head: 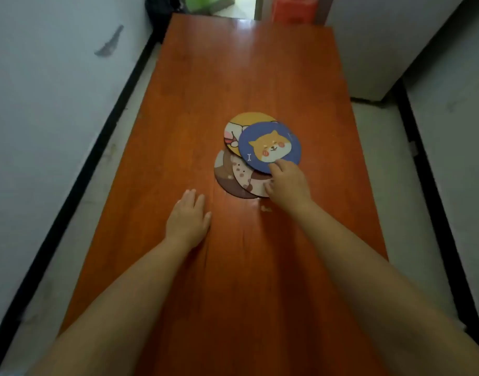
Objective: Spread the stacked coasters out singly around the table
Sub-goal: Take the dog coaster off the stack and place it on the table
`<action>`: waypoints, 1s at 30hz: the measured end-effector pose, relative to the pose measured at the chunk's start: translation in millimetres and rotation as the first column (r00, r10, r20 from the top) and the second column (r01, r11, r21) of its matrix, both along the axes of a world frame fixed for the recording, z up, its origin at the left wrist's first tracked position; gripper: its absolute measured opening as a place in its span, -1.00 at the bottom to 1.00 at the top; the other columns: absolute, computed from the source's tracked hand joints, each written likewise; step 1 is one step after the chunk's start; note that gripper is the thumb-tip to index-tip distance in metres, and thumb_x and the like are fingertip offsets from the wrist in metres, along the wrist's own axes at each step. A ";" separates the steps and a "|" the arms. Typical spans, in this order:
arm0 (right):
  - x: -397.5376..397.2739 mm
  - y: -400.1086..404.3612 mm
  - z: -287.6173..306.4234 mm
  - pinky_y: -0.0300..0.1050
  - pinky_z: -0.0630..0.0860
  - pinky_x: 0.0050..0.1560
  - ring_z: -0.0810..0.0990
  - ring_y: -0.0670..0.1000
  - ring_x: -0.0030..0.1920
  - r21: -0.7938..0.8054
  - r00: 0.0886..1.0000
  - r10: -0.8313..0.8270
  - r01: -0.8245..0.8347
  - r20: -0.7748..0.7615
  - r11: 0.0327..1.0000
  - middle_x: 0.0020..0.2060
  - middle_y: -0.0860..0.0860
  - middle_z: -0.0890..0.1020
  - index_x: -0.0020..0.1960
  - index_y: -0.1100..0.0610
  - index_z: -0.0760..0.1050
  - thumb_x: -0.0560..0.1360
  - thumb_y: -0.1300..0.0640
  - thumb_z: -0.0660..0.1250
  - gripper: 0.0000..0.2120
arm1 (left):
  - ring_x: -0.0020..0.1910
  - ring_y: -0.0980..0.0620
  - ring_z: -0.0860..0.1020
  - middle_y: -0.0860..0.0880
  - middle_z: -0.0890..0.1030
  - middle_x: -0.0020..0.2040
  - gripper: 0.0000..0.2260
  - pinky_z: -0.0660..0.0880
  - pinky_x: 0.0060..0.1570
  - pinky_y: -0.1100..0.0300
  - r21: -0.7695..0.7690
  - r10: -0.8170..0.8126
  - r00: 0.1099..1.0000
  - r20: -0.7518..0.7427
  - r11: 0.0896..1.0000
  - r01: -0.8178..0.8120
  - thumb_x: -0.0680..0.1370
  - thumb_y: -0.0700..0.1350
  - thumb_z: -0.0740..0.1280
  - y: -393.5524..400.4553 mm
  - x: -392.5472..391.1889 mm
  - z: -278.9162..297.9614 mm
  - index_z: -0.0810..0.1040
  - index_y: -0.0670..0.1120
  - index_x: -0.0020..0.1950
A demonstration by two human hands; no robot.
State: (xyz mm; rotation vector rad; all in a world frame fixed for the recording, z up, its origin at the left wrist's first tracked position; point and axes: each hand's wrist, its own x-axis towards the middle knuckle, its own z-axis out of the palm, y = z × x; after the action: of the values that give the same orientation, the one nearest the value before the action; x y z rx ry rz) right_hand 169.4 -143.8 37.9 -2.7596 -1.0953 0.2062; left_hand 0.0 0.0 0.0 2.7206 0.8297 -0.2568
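A loose pile of round coasters lies mid-table, overlapping one another. On top is a blue coaster (269, 146) with an orange dog face. My right hand (285, 184) pinches its near edge, thumb on top. Under it, a yellow coaster (239, 128) sticks out at the far left. A brown coaster (226, 172) and a pinkish spotted one (245, 176) stick out at the near left. My left hand (188, 217) rests flat on the bare wood left of the pile, fingers together, holding nothing.
The long reddish wooden table (233, 77) runs away from me between white walls with black skirting. A white cabinet (382, 44) stands at the far right, and a red object (292, 8) past the far end.
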 end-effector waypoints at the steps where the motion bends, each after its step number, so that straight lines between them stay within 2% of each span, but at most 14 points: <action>1: 6.7 3.7 -6.5 0.06 0.40 0.14 0.42 0.17 0.23 -0.016 1.000 0.009 -0.008 0.009 1.000 0.21 0.22 0.49 0.23 0.30 0.41 0.49 0.24 0.21 -0.67 | 0.51 -0.09 0.03 -0.16 0.11 0.52 -0.50 0.04 0.47 0.02 0.005 -0.002 1.000 0.001 1.000 0.002 0.58 0.03 0.08 0.8 2.5 -6.5 0.10 -0.13 0.47; 3: 19.3 8.0 -19.9 0.08 0.39 0.15 0.42 0.17 0.23 -0.013 0.999 0.008 -0.008 0.036 1.000 0.20 0.23 0.48 0.20 0.32 0.41 0.49 0.25 0.22 -0.69 | 0.52 -0.07 0.00 -0.14 0.08 0.53 -0.49 -0.04 0.48 0.04 0.015 0.008 0.999 0.048 1.000 -0.008 0.58 0.04 0.07 1.7 4.7 -19.2 0.08 -0.12 0.47; 5: 27.1 11.1 -25.8 0.07 0.44 0.05 0.47 0.18 0.14 0.009 0.997 0.013 -0.014 0.070 1.000 0.11 0.24 0.53 0.12 0.33 0.45 0.49 0.28 0.24 -0.77 | 0.51 -0.05 0.01 -0.14 0.10 0.53 -0.48 -0.06 0.47 0.06 0.032 0.003 0.995 0.095 0.999 -0.006 0.56 0.04 0.08 2.1 4.9 -27.6 0.10 -0.12 0.47; 7: 29.4 12.9 -28.8 -0.02 0.55 -0.25 0.60 0.19 -0.09 0.010 0.973 0.097 -0.101 0.207 0.995 -0.11 0.25 0.63 -0.09 0.35 0.53 0.36 0.38 0.36 -0.87 | 0.51 -0.05 0.03 -0.14 0.13 0.52 -0.49 -0.04 0.46 0.06 0.056 -0.006 0.993 0.122 0.998 -0.001 0.56 0.04 0.10 4.1 4.0 -32.1 0.13 -0.13 0.46; 9: 28.9 13.4 -20.7 -0.22 0.44 -0.63 0.59 0.13 -0.47 -0.049 0.934 0.191 -0.185 0.303 0.982 -0.46 0.18 0.62 -0.39 0.31 0.52 0.06 0.43 0.53 -0.78 | 0.51 -0.05 0.04 -0.14 0.15 0.52 -0.49 -0.04 0.46 0.06 0.072 -0.014 0.990 0.137 0.997 0.004 0.56 0.04 0.11 6.4 2.7 -31.9 0.14 -0.13 0.46; 10: 30.0 12.5 -16.3 -0.27 0.37 -0.70 0.54 0.11 -0.58 -0.050 0.925 0.200 -0.194 0.324 0.980 -0.55 0.16 0.57 -0.46 0.29 0.48 -0.02 0.45 0.55 -0.73 | 0.51 -0.05 0.04 -0.14 0.15 0.52 -0.48 -0.04 0.46 0.06 0.070 -0.017 0.990 0.142 0.998 0.008 0.56 0.04 0.11 6.2 1.8 -31.9 0.13 -0.13 0.46; 13: 33.6 4.7 -4.3 -0.26 0.35 -0.73 0.49 0.13 -0.65 0.004 0.914 0.250 -0.265 0.321 0.964 -0.57 0.22 0.54 -0.43 0.33 0.48 -0.04 0.52 0.53 -0.69 | 0.50 -0.08 0.08 -0.16 0.16 0.51 -0.47 0.02 0.45 0.03 0.055 0.020 0.983 0.184 0.998 -0.031 0.54 0.03 0.16 2.4 0.8 -26.4 0.12 -0.11 0.46; 17: -2.3 -25.4 13.9 -0.28 0.32 -0.71 0.50 0.13 -0.61 0.026 0.895 0.292 -0.318 0.336 0.948 -0.55 0.19 0.55 -0.37 0.31 0.51 0.03 0.45 0.57 -0.71 | 0.42 -0.20 0.23 -0.25 0.27 0.44 -0.49 0.24 0.35 -0.07 0.046 0.042 0.976 0.213 0.998 -0.053 0.53 -0.02 0.22 -7.0 -6.5 -11.4 0.22 -0.17 0.42; 20: -59.6 -61.0 10.3 -0.28 0.31 -0.69 0.51 0.10 -0.58 0.077 0.887 0.364 -0.399 0.283 0.914 -0.53 0.15 0.56 -0.36 0.27 0.52 0.08 0.41 0.58 -0.73 | 0.17 -0.22 0.46 -0.26 0.48 0.20 -0.58 0.44 0.05 -0.03 -0.003 0.085 0.961 0.261 0.996 -0.087 0.53 -0.02 0.23 -29.7 -31.6 -2.2 0.35 -0.21 0.31; 23: -128.0 -95.9 2.6 -0.27 0.33 -0.67 0.52 0.09 -0.57 0.101 0.898 0.385 -0.412 0.212 0.906 -0.53 0.11 0.57 -0.38 0.23 0.50 0.11 0.37 0.60 -0.73 | -0.09 -0.07 0.53 -0.14 0.58 -0.03 -0.68 0.40 -0.19 0.13 -0.217 0.172 0.939 0.298 0.970 -0.109 0.55 0.01 0.18 -66.7 -78.7 5.0 0.47 -0.19 0.16; 26: -203.0 -120.1 1.8 -0.28 0.34 -0.66 0.53 0.02 -0.57 0.076 0.914 0.383 -0.395 0.135 0.916 -0.54 0.04 0.57 -0.39 0.19 0.51 0.07 0.32 0.62 -0.71 | -0.29 -0.02 0.49 0.00 0.51 -0.34 -0.66 0.32 -0.36 0.16 -0.409 0.274 0.945 0.180 0.894 -0.182 0.55 0.11 0.13 -97.0 -129.4 11.9 0.51 -0.12 -0.16; 28: -251.6 -132.9 -0.6 -0.31 0.32 -0.65 0.52 0.01 -0.57 0.102 0.926 0.371 -0.377 0.075 0.921 -0.55 0.03 0.56 -0.39 0.17 0.51 0.09 0.30 0.62 -0.71 | -0.35 -0.02 0.54 0.00 0.54 -0.33 -0.72 0.42 -0.37 0.16 -0.608 0.353 0.935 0.026 0.749 -0.265 0.53 0.12 0.18 -111.9 -157.7 14.7 0.47 -0.08 -0.14; 30: -294.8 -144.0 -5.3 -0.32 0.32 -0.64 0.50 0.01 -0.57 0.129 0.931 0.364 -0.361 -0.002 0.924 -0.54 0.03 0.56 -0.39 0.18 0.50 0.14 0.29 0.60 -0.74 | -0.35 0.03 0.56 -0.07 0.57 -0.20 -0.86 0.50 -0.41 0.22 -0.759 0.385 0.916 -0.112 0.562 -0.329 0.51 -0.03 0.30 -124.8 -181.9 16.0 0.44 -0.09 -0.06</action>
State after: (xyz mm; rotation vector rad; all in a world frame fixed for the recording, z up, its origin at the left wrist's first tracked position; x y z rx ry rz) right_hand -125.4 -287.8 32.7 -2.4163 -1.5490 0.2078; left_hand -181.9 -124.8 16.0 1.6974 0.9514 -0.3316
